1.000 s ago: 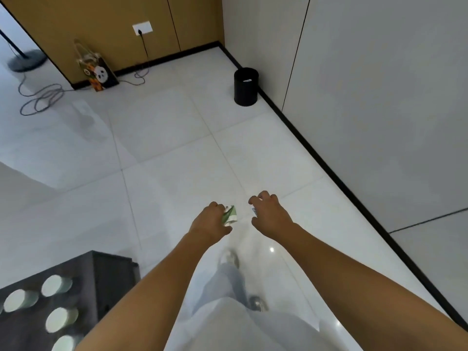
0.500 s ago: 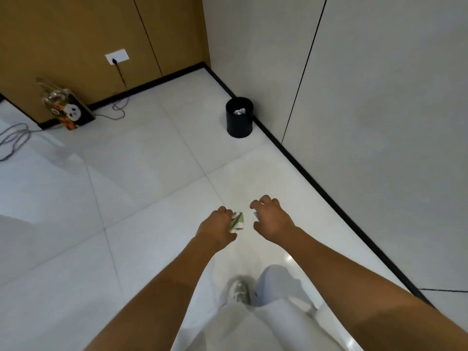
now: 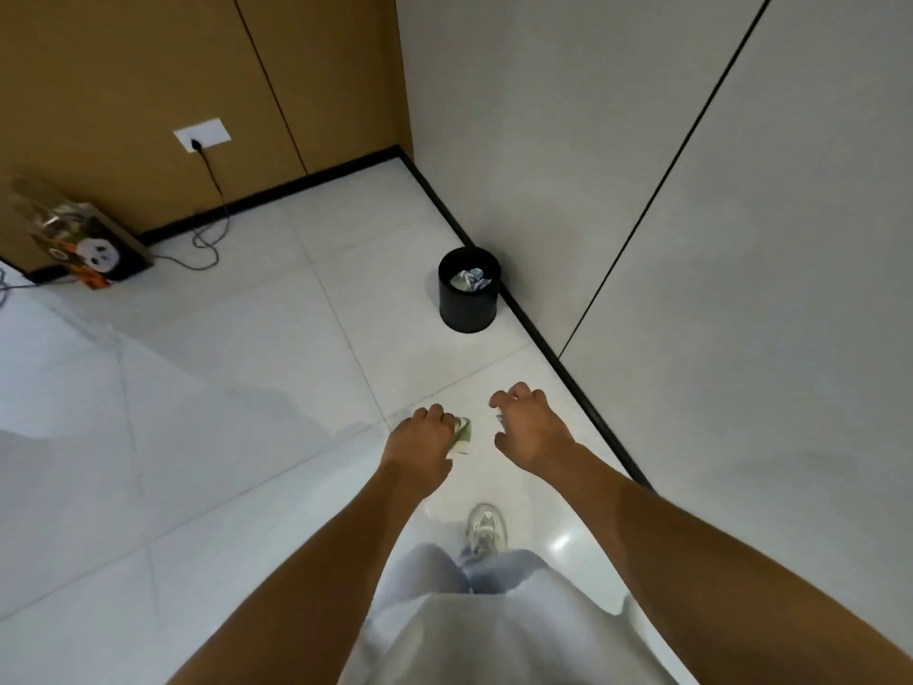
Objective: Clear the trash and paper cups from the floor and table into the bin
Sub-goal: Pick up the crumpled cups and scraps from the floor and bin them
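Left hand [image 3: 420, 444] grips crumpled green paper [image 3: 462, 436] for carrying to bin [image 3: 468, 289]; right hand [image 3: 531, 430], fingers curled, contents indiscernible.

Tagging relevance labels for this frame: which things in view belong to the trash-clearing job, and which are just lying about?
Job:
- left hand gripping green-and-white crumpled paper scrap
- right hand, fingers curled round a small, mostly hidden item
- round black bin holding crumpled paper

Lying about:
- panda-print gift bag
- black power cable
- white wall socket

Both arms outstretched, left hand [image 3: 420, 444] and right hand [image 3: 531, 427] curled closed
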{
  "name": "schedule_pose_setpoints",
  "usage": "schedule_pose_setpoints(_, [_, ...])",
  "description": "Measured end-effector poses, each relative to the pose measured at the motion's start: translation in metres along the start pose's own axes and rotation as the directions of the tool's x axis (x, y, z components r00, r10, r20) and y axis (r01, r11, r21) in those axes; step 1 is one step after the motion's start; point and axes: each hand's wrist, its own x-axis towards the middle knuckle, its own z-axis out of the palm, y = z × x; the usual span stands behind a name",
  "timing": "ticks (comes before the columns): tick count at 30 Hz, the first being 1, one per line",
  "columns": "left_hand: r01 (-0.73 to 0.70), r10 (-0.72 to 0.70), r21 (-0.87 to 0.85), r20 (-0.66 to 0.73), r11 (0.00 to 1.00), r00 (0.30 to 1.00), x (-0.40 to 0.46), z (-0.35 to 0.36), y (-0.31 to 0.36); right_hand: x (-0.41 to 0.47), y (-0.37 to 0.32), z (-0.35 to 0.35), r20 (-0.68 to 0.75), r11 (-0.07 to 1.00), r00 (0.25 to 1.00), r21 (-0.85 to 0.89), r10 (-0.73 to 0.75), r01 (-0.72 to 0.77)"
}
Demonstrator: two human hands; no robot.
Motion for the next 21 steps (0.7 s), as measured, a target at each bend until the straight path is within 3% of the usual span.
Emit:
schedule_pose_setpoints(9, [0.020, -0.019, -0.026, 0.033, 0.999, 0.999, 0.163, -0.058, -0.053, 0.168, 0.014, -0.073, 0.049, 0.999, 0.999, -0.036, -0.018, 0.019])
schedule_pose_setpoints(21, [0.107, -0.094, -0.128, 0.104, 0.986, 0.990, 0.376, -0.136, -0.151, 0.383, 0.014, -0.146, 0.090, 0.997, 0.995, 0.053, 0.044, -0.048])
